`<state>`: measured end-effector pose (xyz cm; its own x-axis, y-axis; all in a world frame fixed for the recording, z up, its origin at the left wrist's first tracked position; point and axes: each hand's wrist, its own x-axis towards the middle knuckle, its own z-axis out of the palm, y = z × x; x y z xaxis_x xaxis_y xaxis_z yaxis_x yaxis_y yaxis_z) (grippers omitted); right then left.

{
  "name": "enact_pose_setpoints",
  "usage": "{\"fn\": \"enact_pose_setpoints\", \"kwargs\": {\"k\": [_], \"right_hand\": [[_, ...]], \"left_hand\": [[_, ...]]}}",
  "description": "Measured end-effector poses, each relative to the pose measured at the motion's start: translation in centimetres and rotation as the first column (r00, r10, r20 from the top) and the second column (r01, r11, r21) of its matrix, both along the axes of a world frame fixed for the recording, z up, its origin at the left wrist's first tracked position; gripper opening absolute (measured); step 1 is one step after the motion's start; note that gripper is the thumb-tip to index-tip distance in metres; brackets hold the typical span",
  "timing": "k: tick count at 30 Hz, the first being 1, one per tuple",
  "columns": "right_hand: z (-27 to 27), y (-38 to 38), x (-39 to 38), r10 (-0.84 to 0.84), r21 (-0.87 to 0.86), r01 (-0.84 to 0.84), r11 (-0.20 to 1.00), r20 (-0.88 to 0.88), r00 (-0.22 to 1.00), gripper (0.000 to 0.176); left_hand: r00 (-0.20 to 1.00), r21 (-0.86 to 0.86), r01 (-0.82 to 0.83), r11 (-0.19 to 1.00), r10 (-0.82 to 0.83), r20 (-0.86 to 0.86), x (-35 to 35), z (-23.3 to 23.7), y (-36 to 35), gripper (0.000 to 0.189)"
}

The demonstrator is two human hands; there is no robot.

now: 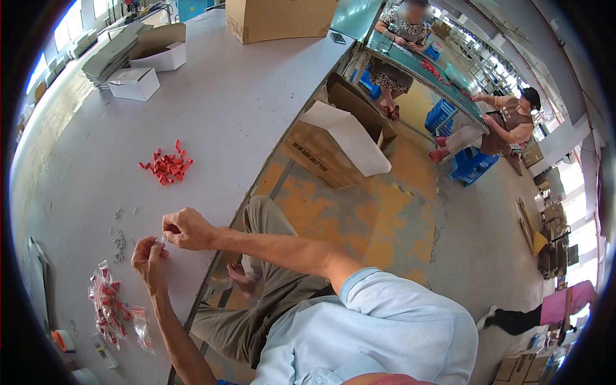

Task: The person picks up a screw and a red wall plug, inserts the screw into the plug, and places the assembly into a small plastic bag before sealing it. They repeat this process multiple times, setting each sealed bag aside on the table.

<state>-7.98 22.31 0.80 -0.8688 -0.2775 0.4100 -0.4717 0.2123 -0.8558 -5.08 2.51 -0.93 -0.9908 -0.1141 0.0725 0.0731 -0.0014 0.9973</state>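
My left hand (150, 258) and my right hand (187, 230) are close together over the grey table, near its front edge. Both have their fingers pinched, with a tiny pale piece between them that is too small to name. Beside my left hand lie small silvery pieces (119, 246) in a loose group. Farther back is a pile of short red pieces (168, 167). Nearer the table's front lie a heap of clear bags with red pieces (108, 305) and a single clear bag (142, 328).
White boxes (135, 83) and a cardboard box (279, 19) stand at the table's back. An open carton (333, 147) is on the floor beside the table. Two people (407, 29) (513, 122) sit at a green table (410, 61); another person (552, 308) is at the right.
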Motion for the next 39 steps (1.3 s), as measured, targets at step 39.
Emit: {"fn": "enact_pose_setpoints", "kwargs": {"k": [39], "right_hand": [[1.7, 11.4, -12.2, -0.164, 0.532, 0.249, 0.809, -0.202, 0.966, 0.028]], "left_hand": [[0.994, 0.002, -0.054, 0.999, 0.054, 0.09, -0.1, 1.5, 1.3, 0.009]]}}
